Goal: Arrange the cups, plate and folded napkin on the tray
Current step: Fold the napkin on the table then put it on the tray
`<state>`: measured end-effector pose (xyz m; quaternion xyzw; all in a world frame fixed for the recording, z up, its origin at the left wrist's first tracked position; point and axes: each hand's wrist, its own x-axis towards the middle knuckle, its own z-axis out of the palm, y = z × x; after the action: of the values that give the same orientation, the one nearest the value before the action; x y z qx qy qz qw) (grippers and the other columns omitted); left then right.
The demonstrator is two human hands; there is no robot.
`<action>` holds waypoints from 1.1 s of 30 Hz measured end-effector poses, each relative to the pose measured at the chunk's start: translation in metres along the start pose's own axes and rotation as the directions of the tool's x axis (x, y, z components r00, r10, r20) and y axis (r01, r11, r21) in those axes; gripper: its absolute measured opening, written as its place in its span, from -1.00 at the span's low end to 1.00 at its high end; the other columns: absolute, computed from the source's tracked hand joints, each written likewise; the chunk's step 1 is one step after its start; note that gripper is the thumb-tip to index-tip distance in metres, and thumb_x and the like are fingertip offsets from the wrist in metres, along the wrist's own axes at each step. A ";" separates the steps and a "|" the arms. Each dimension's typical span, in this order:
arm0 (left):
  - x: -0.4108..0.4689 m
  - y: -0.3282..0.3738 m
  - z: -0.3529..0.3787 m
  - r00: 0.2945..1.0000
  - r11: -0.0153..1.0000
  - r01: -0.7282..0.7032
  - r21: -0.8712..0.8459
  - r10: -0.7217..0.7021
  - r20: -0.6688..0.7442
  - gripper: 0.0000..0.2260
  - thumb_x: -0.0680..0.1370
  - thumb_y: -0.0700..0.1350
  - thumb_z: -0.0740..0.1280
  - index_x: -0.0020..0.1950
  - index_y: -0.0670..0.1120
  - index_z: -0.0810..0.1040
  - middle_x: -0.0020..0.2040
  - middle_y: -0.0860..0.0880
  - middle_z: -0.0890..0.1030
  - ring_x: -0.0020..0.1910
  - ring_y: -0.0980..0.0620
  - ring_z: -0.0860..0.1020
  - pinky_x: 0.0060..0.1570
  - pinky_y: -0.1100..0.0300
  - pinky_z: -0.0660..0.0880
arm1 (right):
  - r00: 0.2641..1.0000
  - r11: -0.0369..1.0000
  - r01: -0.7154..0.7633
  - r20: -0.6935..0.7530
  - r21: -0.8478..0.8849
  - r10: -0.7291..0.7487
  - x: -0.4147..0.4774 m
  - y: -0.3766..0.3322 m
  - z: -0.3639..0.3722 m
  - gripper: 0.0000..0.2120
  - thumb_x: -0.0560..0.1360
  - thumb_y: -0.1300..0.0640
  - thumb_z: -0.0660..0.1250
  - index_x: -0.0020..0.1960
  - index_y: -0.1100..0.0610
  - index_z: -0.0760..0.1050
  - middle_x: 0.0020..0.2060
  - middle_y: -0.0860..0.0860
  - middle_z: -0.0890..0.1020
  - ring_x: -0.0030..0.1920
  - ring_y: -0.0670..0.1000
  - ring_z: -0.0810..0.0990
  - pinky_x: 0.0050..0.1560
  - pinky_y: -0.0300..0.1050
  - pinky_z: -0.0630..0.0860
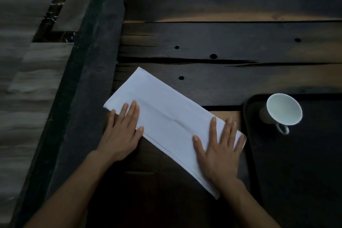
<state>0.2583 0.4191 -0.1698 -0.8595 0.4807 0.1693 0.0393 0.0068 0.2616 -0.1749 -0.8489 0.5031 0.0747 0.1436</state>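
Napkin (166,116) was laid flat on the tabletop (222,83), just left of the tray (296,172), not on it. Left hand (122,135) and right hand (218,150) were pressed on it, fingers straight, nothing gripped, probably to flatten the fold. Cup (281,111) was set in the tray's far-left corner.

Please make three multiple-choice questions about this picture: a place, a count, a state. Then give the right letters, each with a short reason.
1. Where is the white handled ceramic cup?
A) on the dark rectangular tray
B) on the floor
C) in a hand

2. How many cups show?
A) three
B) one
C) none

3. How do the hands lie on the white folded cloth napkin?
A) as fists
B) pinching a corner
C) flat, fingers straight

Key: 1 A, it sits inside the tray's rim; 2 B, only one is visible; 3 C, left hand and right hand press flat.
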 end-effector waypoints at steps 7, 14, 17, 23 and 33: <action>0.016 0.032 -0.018 0.991 0.993 0.096 -0.067 -0.101 -0.082 -0.34 0.64 0.26 -0.20 0.65 -0.04 -0.22 0.66 -0.02 -0.26 0.62 -0.04 -0.27 0.53 -0.13 -0.33 | 0.969 0.972 0.231 0.098 -0.046 -0.225 -0.010 0.015 -0.005 -0.16 0.52 -0.47 -0.25 0.65 -0.04 -0.31 0.62 0.17 -0.31 0.60 0.15 -0.43 0.53 0.27 -0.39; 0.076 0.079 -0.003 0.937 0.934 0.339 -0.114 -0.346 -0.050 -0.34 0.61 0.35 -0.22 0.61 0.09 -0.35 0.64 -0.05 -0.35 0.60 -0.24 -0.33 0.49 -0.24 -0.36 | 0.726 0.712 0.683 0.260 -0.163 -0.637 0.026 0.068 -0.027 -0.25 0.60 -0.44 -0.17 0.64 -0.13 -0.31 0.63 0.07 -0.31 0.63 0.04 -0.36 0.58 0.19 -0.30; 0.087 0.074 -0.001 0.948 0.948 0.299 -0.106 -0.308 -0.082 -0.33 0.58 0.36 -0.27 0.61 0.10 -0.34 0.64 -0.02 -0.34 0.60 -0.22 -0.33 0.48 -0.23 -0.38 | 0.786 0.780 0.609 0.247 -0.145 -0.567 0.014 0.057 -0.021 -0.25 0.59 -0.46 -0.22 0.62 -0.14 -0.39 0.61 0.05 -0.39 0.60 0.03 -0.44 0.58 0.24 -0.34; 0.100 0.065 -0.012 0.988 0.994 0.095 -0.053 -0.101 -0.116 -0.34 0.57 0.37 -0.31 0.62 0.15 -0.26 0.65 0.03 -0.28 0.62 -0.17 -0.29 0.50 -0.21 -0.36 | 0.907 0.911 0.401 0.182 -0.096 -0.380 -0.039 0.019 -0.007 -0.22 0.58 -0.44 -0.22 0.66 -0.06 -0.23 0.64 0.14 -0.23 0.65 0.16 -0.24 0.57 0.30 -0.23; 0.130 0.066 -0.022 0.914 0.920 -0.375 0.112 0.387 -0.122 -0.42 0.64 0.30 -0.24 0.64 0.15 -0.17 0.67 0.05 -0.18 0.63 -0.12 -0.25 0.56 -0.18 -0.24 | 0.987 0.993 0.115 0.118 -0.030 -0.111 -0.111 -0.052 0.030 -0.22 0.53 -0.43 -0.01 0.54 0.05 0.39 0.54 0.29 0.29 0.52 0.28 0.21 0.48 0.32 -0.03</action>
<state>0.2715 0.2727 -0.1853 -0.7566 0.6475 0.0914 0.0085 -0.0007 0.3867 -0.1645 -0.8728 0.4436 0.1247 0.1611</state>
